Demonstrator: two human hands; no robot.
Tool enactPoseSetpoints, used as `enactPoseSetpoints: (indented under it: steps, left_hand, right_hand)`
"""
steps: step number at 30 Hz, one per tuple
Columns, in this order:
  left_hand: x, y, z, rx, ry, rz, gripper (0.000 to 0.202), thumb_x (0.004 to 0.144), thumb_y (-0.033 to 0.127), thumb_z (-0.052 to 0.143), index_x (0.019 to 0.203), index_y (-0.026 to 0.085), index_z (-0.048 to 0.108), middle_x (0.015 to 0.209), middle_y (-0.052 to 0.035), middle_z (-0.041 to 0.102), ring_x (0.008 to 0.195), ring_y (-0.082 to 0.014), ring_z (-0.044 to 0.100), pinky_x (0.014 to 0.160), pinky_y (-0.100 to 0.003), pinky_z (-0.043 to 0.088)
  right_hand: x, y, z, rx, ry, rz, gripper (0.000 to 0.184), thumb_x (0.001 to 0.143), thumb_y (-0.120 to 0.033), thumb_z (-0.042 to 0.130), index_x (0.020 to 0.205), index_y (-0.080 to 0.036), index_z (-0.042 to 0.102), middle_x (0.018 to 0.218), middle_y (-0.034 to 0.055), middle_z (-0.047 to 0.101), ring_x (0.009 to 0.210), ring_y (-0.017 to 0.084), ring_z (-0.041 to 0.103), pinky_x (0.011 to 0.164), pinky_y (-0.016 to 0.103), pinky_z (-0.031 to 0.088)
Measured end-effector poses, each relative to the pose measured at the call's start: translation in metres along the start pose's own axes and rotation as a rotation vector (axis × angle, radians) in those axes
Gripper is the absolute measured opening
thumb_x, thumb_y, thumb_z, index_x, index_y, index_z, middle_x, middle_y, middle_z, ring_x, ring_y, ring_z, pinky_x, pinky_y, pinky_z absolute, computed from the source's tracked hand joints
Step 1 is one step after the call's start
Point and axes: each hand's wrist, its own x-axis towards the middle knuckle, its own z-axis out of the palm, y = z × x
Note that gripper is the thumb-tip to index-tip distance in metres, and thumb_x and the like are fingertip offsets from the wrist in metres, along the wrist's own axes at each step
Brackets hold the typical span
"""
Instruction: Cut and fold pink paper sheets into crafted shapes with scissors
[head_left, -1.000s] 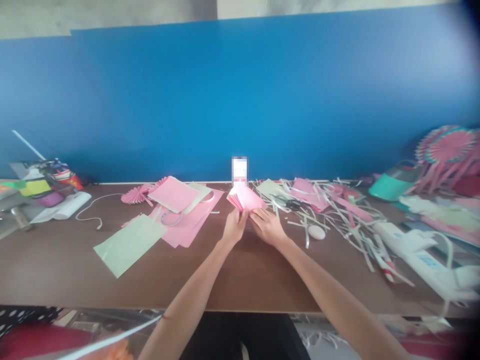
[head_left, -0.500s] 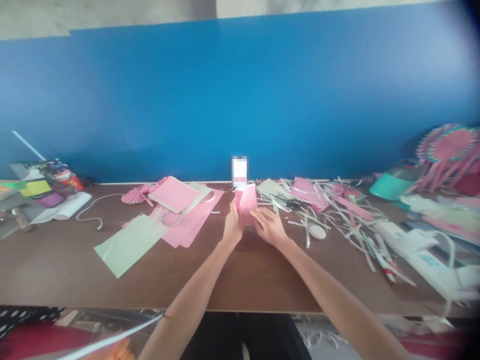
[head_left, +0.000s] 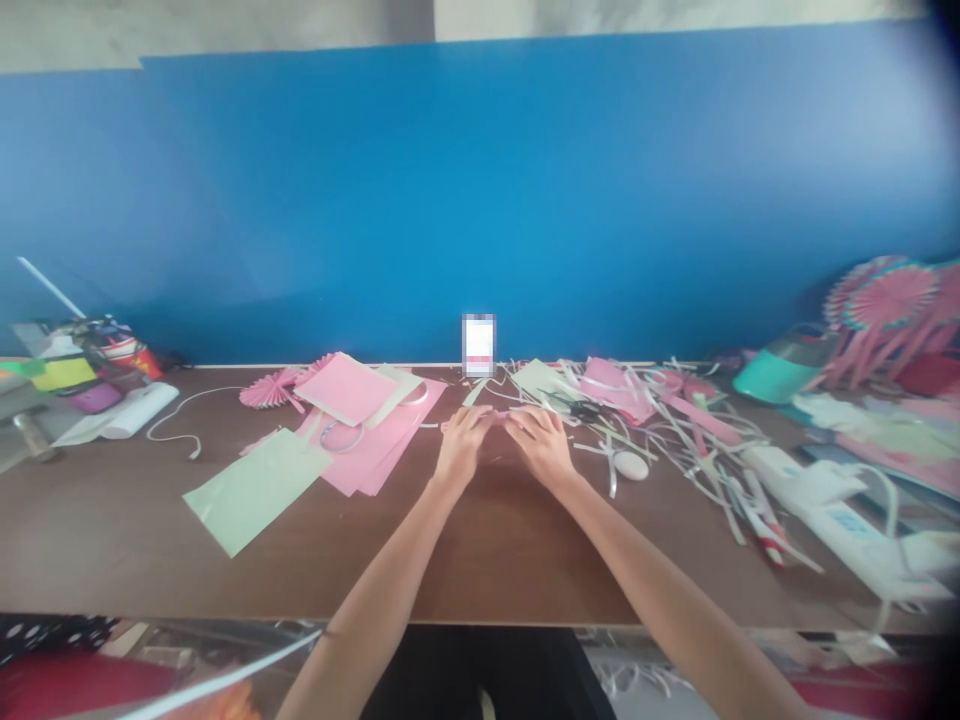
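Note:
My left hand (head_left: 463, 447) and my right hand (head_left: 541, 447) meet at the middle of the brown wooden table (head_left: 525, 560). Between their fingers lies a folded pink paper (head_left: 499, 413), pressed low and flattened, with most of it hidden under my fingers. Just left of my left hand are loose pink paper sheets (head_left: 379, 445). Black-handled scissors (head_left: 583, 408) lie beyond my right hand, among pale paper strips (head_left: 697, 430), and a white oval object (head_left: 631, 465) sits near that hand.
A pale green sheet (head_left: 255, 490) and a pink paper fan (head_left: 268, 390) lie on the left. A blurred upright phone (head_left: 478, 345) stands at the blue back wall (head_left: 480, 200). A teal container (head_left: 784, 378), pink paper fans (head_left: 889, 300) and a white power strip (head_left: 847, 530) crowd the right.
The pink paper, held upright between my hands earlier, now lies low and flattened. Both hands have come down and moved closer around it.

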Motion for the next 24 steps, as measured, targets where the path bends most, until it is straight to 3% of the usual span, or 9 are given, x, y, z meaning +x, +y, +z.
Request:
enactPoseSetpoints:
  steps: [12, 19, 24]
  left_hand:
    - [0.0, -0.01, 0.014, 0.126, -0.016, 0.029, 0.03, 0.093, 0.015, 0.04, 0.114, 0.022, 0.061, 0.112, -0.0055, 0.061, 0.104, -0.0207, 0.051, 0.088, -0.036, 0.041]
    - [0.002, -0.011, 0.01, 0.149, -0.02, 0.085, 0.044, 0.089, 0.003, 0.036, 0.123, 0.023, 0.056, 0.11, -0.0062, 0.059, 0.1, -0.0203, 0.05, 0.087, -0.036, 0.042]
    - [0.001, -0.013, 0.01, 0.145, 0.001, 0.089, 0.043, 0.089, 0.003, 0.033, 0.118, 0.022, 0.06, 0.106, -0.0075, 0.059, 0.098, -0.0216, 0.05, 0.086, -0.037, 0.043]
  right_hand:
    - [0.005, 0.006, 0.006, -0.025, 0.035, -0.099, 0.03, 0.093, -0.012, 0.041, 0.115, -0.019, 0.06, 0.103, 0.0078, 0.064, 0.097, 0.02, 0.051, 0.08, 0.034, 0.035]
    - [0.004, 0.012, 0.006, -0.047, 0.031, -0.042, 0.032, 0.088, -0.007, 0.044, 0.114, -0.019, 0.058, 0.109, 0.0071, 0.062, 0.102, 0.022, 0.048, 0.08, 0.034, 0.034]
    - [0.005, 0.01, 0.012, -0.084, -0.003, -0.032, 0.034, 0.087, -0.005, 0.043, 0.115, -0.018, 0.058, 0.111, 0.0083, 0.06, 0.102, 0.023, 0.047, 0.082, 0.035, 0.035]
